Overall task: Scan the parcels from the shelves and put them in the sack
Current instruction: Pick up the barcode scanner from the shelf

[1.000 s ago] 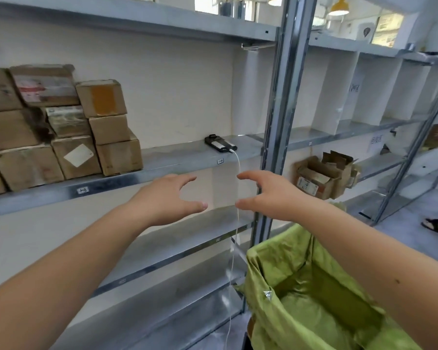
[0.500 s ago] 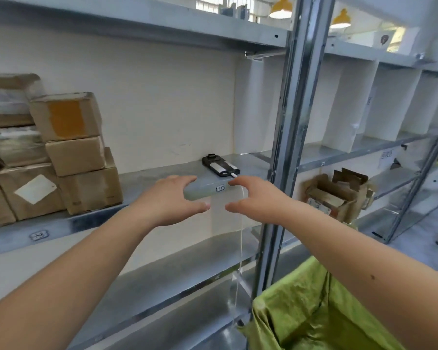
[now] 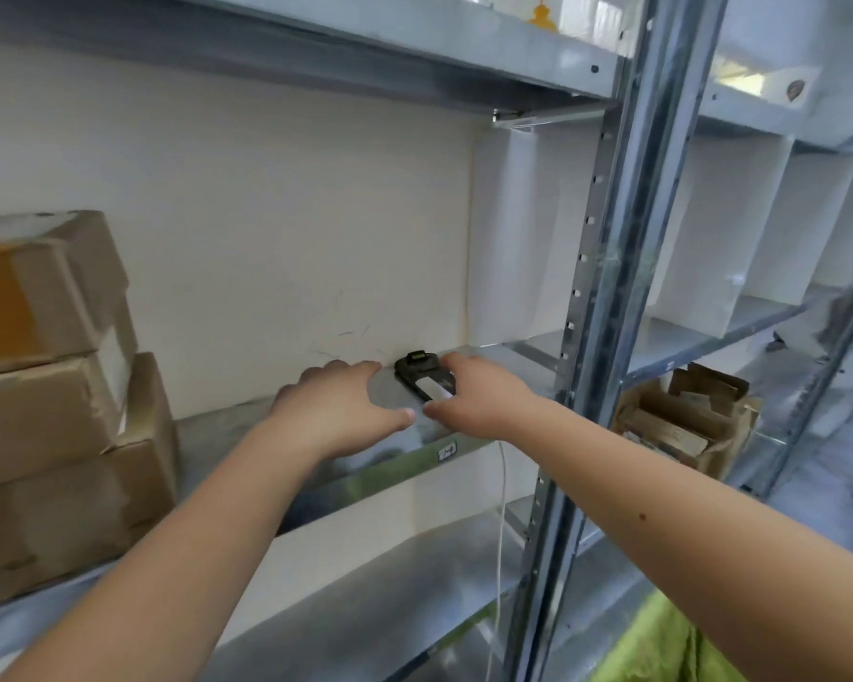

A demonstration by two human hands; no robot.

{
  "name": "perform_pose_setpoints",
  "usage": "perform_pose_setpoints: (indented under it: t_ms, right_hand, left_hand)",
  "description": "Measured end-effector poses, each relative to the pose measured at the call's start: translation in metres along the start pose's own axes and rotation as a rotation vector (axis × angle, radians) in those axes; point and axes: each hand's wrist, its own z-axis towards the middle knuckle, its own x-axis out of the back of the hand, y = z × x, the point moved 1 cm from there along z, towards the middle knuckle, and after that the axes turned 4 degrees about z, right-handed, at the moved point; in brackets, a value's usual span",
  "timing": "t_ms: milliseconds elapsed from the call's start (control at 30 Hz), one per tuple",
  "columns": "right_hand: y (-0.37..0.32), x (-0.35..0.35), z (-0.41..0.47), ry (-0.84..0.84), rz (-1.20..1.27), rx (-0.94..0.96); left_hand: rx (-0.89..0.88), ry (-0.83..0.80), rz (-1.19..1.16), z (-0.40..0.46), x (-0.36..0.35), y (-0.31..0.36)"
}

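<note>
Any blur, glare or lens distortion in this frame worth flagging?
Head view: the cardboard boxes at left are smeared by motion blur; the shelf post leans and bows from the wide-angle lens; the top right corner is washed out by bright light; the scanner between both hands stays fairly sharp.

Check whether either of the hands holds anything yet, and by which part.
Nothing is gripped. The right hand reaches over the black handheld scanner on the metal shelf; contact unclear. The left hand hovers open.
</note>
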Motion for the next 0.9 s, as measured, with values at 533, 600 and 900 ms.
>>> perform_pose_setpoints:
  t_ms: [533, 600, 900]
  right_hand:
    - [-0.016, -0.041, 0.079, -0.067, -0.330, -0.322]
    - [-0.016, -0.044, 0.081, -0.063, -0.340, -0.332]
    - [-0.027, -0.053, 0.077, -0.052, -0.407, -0.396]
  left_hand:
    - [0.072, -0.078, 0.026, 0.039, -0.017, -0.016]
    - [0.071, -0.076, 0.045, 0.038, -0.018, -0.017]
    - [0.063, -0.088, 0.014, 0.037, -0.026, -0.015]
